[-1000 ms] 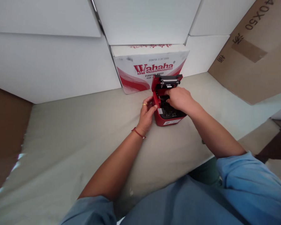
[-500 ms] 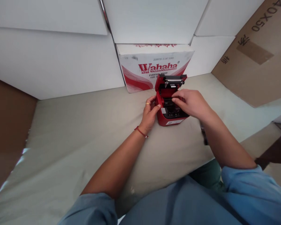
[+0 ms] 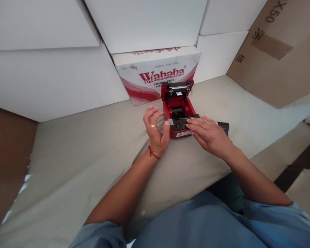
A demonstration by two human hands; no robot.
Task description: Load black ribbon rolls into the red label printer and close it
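Red device (image 3: 178, 123) stands on the table (image 3: 98, 148), ahead of and between both hands' fingers, its long axis running away from them, the raised lid (image 3: 177, 89) at the far end. The right hand (image 3: 210, 136) is nearer: its fingers, extended close together, lie over the front right edge, and I cannot tell whether they pinch anything underneath. The left hand (image 3: 156, 134), fingers spread and empty, hangs just beside the left wall

Raised lid (image 3: 177, 84), carton (image 3: 142, 91) block device (image 3: 175, 134) from behind.
Open cloth (image 3: 90, 151) runs left (right hand (image 3: 210, 133) covers the near right corner).
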